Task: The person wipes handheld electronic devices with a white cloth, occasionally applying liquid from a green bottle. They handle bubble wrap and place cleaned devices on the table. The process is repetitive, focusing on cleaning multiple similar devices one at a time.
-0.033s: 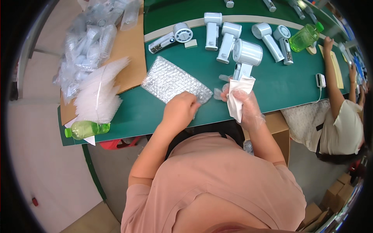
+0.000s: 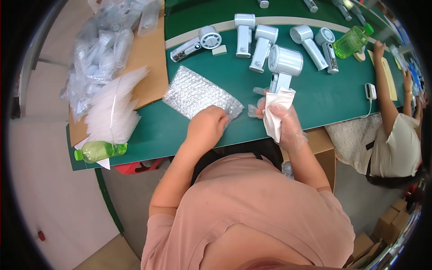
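My right hand, in a thin clear plastic glove, is closed around a white cloth and the handle of a pale blue handheld fan. The fan stands upright, its round head above the cloth, which hides the lower handle. On the green table, a silvery bubble-wrap bag lies flat and slanting. My bare left hand is at the bag's near edge, fingers curled and closed on it; the fingertips are partly hidden. Past my right hand lie more pale blue handheld fans, among them one fan close behind the held one.
At the left, clear plastic bags heap on cardboard, beside a tied stack of white sleeves and a green bottle. Another green bottle stands far right. A white charger with a cable lies near a co-worker's arm.
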`<action>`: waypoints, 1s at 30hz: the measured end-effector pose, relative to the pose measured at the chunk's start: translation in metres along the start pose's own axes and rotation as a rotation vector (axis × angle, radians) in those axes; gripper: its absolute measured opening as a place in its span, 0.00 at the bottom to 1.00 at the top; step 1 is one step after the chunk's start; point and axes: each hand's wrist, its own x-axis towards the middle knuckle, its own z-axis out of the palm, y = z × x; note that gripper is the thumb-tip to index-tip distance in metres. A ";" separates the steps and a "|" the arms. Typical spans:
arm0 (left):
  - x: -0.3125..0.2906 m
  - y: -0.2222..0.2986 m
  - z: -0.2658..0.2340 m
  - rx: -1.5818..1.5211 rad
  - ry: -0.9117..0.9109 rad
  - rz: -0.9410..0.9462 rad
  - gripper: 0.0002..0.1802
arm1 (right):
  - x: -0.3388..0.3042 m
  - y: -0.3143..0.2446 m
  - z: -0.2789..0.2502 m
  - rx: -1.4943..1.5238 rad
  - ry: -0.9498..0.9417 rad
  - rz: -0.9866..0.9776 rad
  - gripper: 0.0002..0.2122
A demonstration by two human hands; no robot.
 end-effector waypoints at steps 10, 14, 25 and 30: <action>-0.030 -0.036 -0.040 -1.413 -0.017 -0.007 0.16 | -0.002 -0.006 0.004 0.016 0.082 0.090 0.27; -0.003 -0.066 -0.118 -1.119 0.121 -0.155 0.14 | 0.002 0.005 -0.011 0.033 -0.015 0.015 0.26; 0.013 0.009 -0.045 -0.161 0.404 0.047 0.11 | -0.001 -0.001 0.004 -0.036 -0.070 -0.007 0.24; 0.027 -0.008 0.017 0.087 0.159 -0.084 0.09 | -0.001 -0.009 -0.010 -0.192 -0.117 0.077 0.23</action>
